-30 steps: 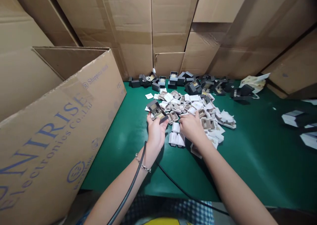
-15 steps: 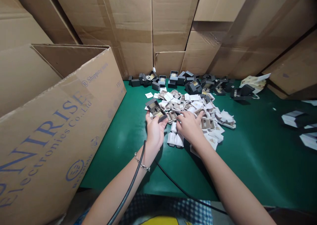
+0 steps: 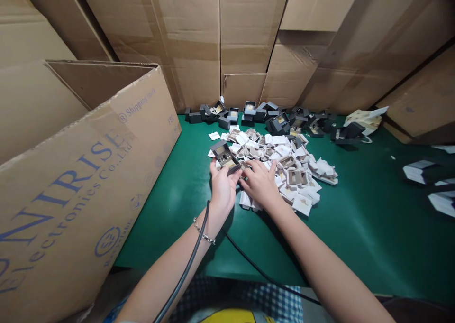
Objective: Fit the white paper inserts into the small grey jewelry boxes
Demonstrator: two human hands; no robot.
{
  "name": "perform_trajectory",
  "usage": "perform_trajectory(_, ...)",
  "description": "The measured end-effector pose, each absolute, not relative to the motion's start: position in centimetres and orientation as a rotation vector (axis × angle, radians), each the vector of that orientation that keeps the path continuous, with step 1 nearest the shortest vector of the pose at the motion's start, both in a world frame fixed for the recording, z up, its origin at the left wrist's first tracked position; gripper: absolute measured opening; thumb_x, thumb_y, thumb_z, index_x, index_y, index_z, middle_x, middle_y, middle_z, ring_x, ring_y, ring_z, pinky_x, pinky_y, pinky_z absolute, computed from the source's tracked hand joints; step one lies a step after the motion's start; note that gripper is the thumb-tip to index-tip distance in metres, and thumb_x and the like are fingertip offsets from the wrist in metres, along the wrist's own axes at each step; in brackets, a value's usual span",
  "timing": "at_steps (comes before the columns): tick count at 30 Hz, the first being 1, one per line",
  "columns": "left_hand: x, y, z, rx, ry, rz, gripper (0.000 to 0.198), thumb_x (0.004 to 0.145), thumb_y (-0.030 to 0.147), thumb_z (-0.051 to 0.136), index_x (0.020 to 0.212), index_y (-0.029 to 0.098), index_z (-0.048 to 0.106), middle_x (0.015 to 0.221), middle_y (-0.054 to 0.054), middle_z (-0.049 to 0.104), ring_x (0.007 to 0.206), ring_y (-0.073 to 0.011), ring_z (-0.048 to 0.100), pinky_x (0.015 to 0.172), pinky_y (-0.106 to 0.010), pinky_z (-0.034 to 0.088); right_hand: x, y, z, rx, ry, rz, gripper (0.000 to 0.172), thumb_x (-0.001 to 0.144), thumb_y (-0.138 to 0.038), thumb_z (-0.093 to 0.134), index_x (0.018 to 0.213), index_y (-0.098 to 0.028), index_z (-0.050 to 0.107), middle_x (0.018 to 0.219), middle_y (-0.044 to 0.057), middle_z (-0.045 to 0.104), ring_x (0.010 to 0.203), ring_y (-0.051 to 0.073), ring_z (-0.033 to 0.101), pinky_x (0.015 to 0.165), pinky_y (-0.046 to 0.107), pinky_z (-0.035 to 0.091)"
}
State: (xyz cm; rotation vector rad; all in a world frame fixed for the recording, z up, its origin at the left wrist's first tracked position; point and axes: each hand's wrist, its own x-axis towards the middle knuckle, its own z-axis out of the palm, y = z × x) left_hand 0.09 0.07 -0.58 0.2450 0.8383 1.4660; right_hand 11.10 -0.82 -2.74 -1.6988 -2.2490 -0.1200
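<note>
My left hand (image 3: 222, 186) grips a small dark grey box (image 3: 224, 156) with its hinged lid standing open, held just above the green table (image 3: 185, 204). My right hand (image 3: 259, 183) lies palm down right beside it, fingers curled onto a beige insert (image 3: 245, 167) at the near edge of a heap of white and beige card inserts (image 3: 287, 164). What the right fingers pinch is hard to make out. A bracelet sits on my left wrist, with a black cable (image 3: 192, 261) running along that forearm.
A row of several open dark grey boxes (image 3: 270, 116) lines the back of the table against stacked cartons. A large open printed carton (image 3: 81, 171) stands at the left. More boxes and white pieces (image 3: 426, 176) lie at the far right.
My right hand has slid left across the heap of inserts until it lies next to the box in my left hand. The left hand has stayed almost still.
</note>
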Motion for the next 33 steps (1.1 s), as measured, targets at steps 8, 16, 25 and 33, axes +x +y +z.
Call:
perform_trajectory(8, 0.08, 0.06, -0.57, 0.269, 0.846, 1.458, 0.047, 0.085, 0.008, 0.045, 0.126, 0.028, 0.033, 0.099, -0.006, 0.066, 0.079, -0.0133, 0.068, 0.072, -0.026, 0.055, 10.9, -0.71, -3.2, -1.877, -2.143, -0.118, 0.025, 0.087, -0.031, 0.049, 0.092, -0.017, 0.069, 0.132, 0.016, 0.055, 0.123, 0.034, 0.045, 0.103, 0.072, 0.013)
perform_trajectory(16, 0.14, -0.14, -0.27, 0.266, 0.846, 1.444, 0.049, 0.084, 0.007, 0.045, 0.127, 0.028, 0.033, 0.099, -0.005, 0.065, 0.08, -0.0129, 0.068, 0.073, -0.026, 0.054, 11.1, -0.56, -3.02, -1.881, -2.182, -0.058, 0.026, 0.088, -0.018, 0.043, 0.094, -0.021, 0.068, 0.114, 0.012, 0.062, 0.108, 0.027, 0.05, 0.104, 0.072, 0.012)
perform_trajectory(25, 0.23, -0.08, -0.53, 0.272, 0.841, 1.45, 0.048, 0.084, 0.007, 0.046, 0.126, 0.027, 0.034, 0.095, -0.005, 0.066, 0.077, -0.0121, 0.068, 0.072, -0.024, 0.053, 11.53, -0.47, -2.91, -1.72, -2.397, -0.017, 0.034, 0.087, -0.008, 0.041, 0.088, -0.022, 0.071, 0.117, 0.007, 0.066, 0.105, 0.025, 0.052, 0.106, 0.071, 0.006)
perform_trajectory(33, 0.29, -0.24, -0.4, 0.278, 0.829, 1.446, 0.051, 0.083, 0.005, 0.047, 0.127, 0.027, 0.035, 0.091, -0.003, 0.067, 0.075, -0.0113, 0.067, 0.071, -0.023, 0.053, 11.77, -0.46, -3.04, -1.613, -2.526, -0.129, 0.035, 0.086, -0.006, 0.039, 0.096, -0.02, 0.07, 0.125, 0.01, 0.06, 0.116, 0.028, 0.047, 0.107, 0.071, 0.009)
